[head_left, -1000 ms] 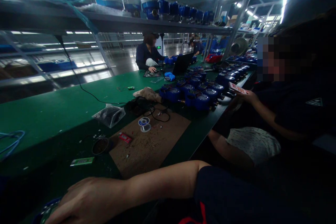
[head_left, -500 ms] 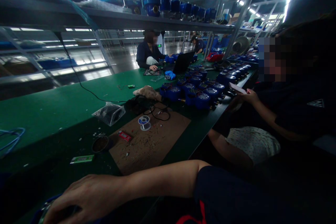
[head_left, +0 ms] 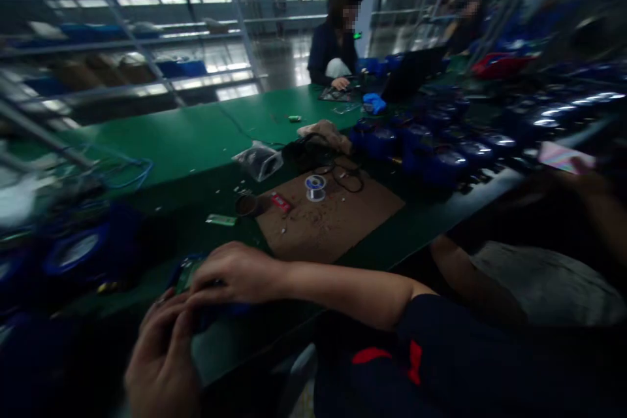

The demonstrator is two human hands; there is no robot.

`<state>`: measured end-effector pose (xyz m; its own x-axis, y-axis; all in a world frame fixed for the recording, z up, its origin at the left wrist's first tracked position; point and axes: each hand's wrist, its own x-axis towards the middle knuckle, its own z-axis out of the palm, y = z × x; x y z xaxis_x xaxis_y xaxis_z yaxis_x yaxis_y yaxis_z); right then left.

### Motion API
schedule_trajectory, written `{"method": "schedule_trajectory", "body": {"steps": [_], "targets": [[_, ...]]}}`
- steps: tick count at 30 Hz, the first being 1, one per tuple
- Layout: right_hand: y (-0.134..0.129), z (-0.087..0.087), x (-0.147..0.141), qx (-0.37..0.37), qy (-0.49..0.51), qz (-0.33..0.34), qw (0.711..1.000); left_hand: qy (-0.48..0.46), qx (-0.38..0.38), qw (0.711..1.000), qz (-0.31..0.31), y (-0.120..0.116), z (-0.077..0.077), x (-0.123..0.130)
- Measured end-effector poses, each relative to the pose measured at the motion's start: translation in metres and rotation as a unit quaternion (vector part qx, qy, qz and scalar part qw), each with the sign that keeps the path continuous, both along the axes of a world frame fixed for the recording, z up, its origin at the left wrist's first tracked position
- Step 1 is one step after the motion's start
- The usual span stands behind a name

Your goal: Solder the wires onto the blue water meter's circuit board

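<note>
- The left hand [head_left: 164, 359] is lowest in the picture, close to the camera. Its fingers [head_left: 169, 313] curl up onto the near side of a small blue part [head_left: 196, 274] on the green bench [head_left: 186, 144].
- The right hand [head_left: 235, 274] lies on top of the same blue part, fingers bent over it. Both hands are holding this part between them.
- The blue part sits at the near edge of the bench. A bit of green board shows at its top. It is blurry, so I cannot tell more about it.
- To the left of the hands are round blue meters [head_left: 73, 251], very blurred.
- Just past the right hand lies a brown mat [head_left: 337, 219]. On it are a small spool of wire [head_left: 315, 187] and a little red thing [head_left: 281, 202].
- Beside the mat's left edge sit a small round tin [head_left: 246, 204] and a flat green tag [head_left: 220, 220].
- Behind the mat are a clear plastic bag [head_left: 259, 160], a black cable [head_left: 343, 177] and a tan cloth [head_left: 327, 134].
- To the right, many blue meters [head_left: 441, 157] stand in rows on the bench.
- A person sits just to the right; their hand [head_left: 582, 173] holds a shiny card [head_left: 563, 158] near the meters.
- Far across the bench another person [head_left: 333, 52] in dark clothes sits with a hand on the bench, next to a black laptop [head_left: 411, 75].
- Shelves [head_left: 122, 46] stand behind the bench on the left.
</note>
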<state>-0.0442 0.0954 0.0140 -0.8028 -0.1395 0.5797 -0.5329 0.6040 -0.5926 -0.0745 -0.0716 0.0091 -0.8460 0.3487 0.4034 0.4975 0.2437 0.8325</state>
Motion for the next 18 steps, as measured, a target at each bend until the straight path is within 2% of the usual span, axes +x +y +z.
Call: {"method": "schedule_trajectory", "body": {"steps": [5, 8, 10, 15, 18], "targets": [[-0.039, 0.009, -0.017, -0.104, -0.025, 0.012, 0.994, -0.012, 0.017, 0.998, -0.060, -0.043, -0.006, -0.036], [-0.052, 0.011, -0.020, -0.183, -0.033, -0.030, 0.982, 0.000, 0.026, 0.995, -0.096, -0.063, -0.002, -0.049], [-0.055, 0.009, -0.018, -0.202, -0.028, -0.071, 0.976, 0.012, 0.018, 0.994, -0.103, -0.072, 0.001, -0.048], [-0.054, -0.007, -0.009, -0.179, -0.053, -0.164, 0.969, 0.049, -0.010, 0.996, -0.071, -0.088, 0.005, -0.038], [-0.055, -0.019, -0.005, -0.161, -0.093, -0.199, 0.962, 0.142, -0.052, 0.988, -0.006, -0.110, 0.008, -0.045]]}}
